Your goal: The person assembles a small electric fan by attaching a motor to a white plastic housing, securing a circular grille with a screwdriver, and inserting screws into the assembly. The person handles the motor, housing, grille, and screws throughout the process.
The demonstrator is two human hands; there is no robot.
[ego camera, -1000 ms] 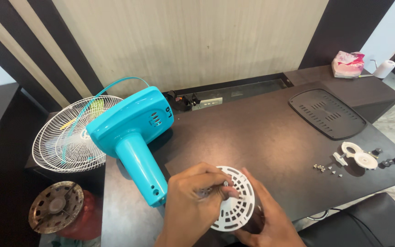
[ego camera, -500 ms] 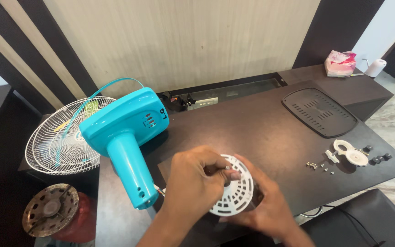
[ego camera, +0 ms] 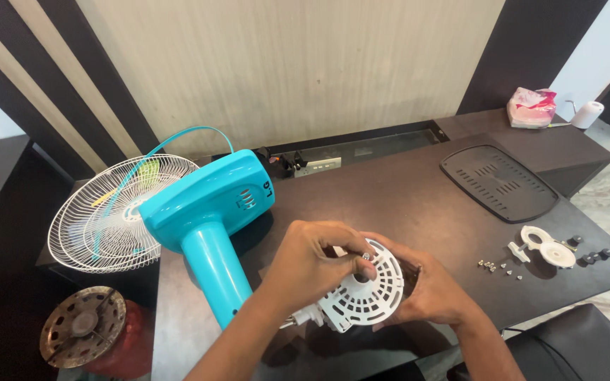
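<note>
1. The dark brown wooden surface (ego camera: 404,204) carries everything and runs from the near left edge to the far right corner.
2. One turquoise plastic table fan (ego camera: 206,212) lies tipped on the left part of the surface. Its round column points toward the near edge, and its white wire guard (ego camera: 100,212) hangs out past the left edge.
3. One dark oval perforated plastic cover (ego camera: 497,182) lies flat on the far right, well apart from the hands.
4. One rusty round metal disc (ego camera: 82,326) sits on a red object below the surface at the near left.
5. One white round slotted plastic housing (ego camera: 361,293) is held just above the near middle of the surface, right of the fan column. Its flat face is tilted up toward the camera, and its central hub axis points up and slightly left.
6. The left hand (ego camera: 315,261) comes over the housing from the left, its fingers pressed together and pinching a small part at the hub; what it pinches is too small to tell.
7. The right hand (ego camera: 432,289) cups the housing from the right and beneath, fingers wrapped round its rim.
8. One pink-and-white packet (ego camera: 531,107) and one white cup (ego camera: 587,114) stand at the far right corner.
9. One white flat plastic piece (ego camera: 545,247) lies at the right, with about four black knobs (ego camera: 587,255) just right of it.
10. Several small silvery screws (ego camera: 495,267) lie scattered left of the white piece; their count is unclear.
</note>
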